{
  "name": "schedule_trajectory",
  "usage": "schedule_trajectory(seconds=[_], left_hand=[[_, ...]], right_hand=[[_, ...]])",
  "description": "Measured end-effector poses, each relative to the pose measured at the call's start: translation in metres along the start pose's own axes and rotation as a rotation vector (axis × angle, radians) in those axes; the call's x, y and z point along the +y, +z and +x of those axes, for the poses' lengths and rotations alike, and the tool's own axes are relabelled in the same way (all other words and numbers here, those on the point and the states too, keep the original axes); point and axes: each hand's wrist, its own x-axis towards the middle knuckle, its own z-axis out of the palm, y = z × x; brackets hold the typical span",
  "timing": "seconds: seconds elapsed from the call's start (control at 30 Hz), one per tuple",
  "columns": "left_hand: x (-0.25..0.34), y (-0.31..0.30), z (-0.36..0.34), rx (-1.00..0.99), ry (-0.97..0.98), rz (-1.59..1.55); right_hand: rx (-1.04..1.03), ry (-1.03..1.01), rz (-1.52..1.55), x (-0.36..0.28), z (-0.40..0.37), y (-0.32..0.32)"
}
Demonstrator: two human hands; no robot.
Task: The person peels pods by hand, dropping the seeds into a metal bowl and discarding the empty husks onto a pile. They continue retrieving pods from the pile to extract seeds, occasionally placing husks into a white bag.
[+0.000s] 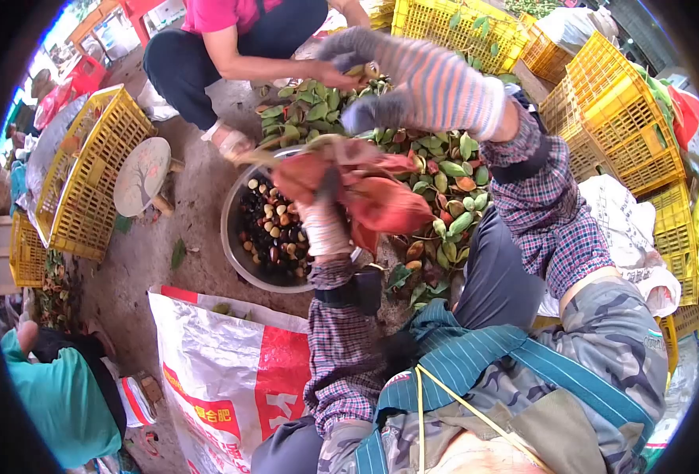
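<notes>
My left hand [323, 213], in a glove blurred by motion, grips a cluster of red, opened husks [381, 193] over the right side of a metal basin [243, 272]. Dark and tan round seeds [269, 229] lie in the basin. My right hand [413, 87], in a striped grey and orange glove, is raised above the pile of green and reddish pods [444, 178]. Its thumb and fingers are apart, and nothing shows between them. Part of the pile is hidden behind my hands and the red husks.
A co-worker in a pink top [227, 20] squats opposite, hands near the pile. Yellow crates [626, 118] stand at right and more [101, 174] at left. A round stool [140, 178], a white and red sack [223, 355] and another person in green [61, 395] are at left.
</notes>
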Motion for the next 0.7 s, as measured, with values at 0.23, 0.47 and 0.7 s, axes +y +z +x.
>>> schedule_trajectory(seconds=[0.23, 0.47, 0.7], left_hand=[[0.091, 0.005, 0.037, 0.071, 0.158, 0.434], [0.247, 0.021, -0.001, -0.183, -0.414, 1.379], [0.239, -0.140, -0.052, -0.566, -0.356, 2.580]], right_hand=[[-0.266, 0.158, 0.852, 0.028, 0.034, 0.116], [-0.389, -0.138, 1.848, 0.063, 0.040, 0.228], [-0.545, -0.114, 1.302, -0.013, 0.021, 0.195]])
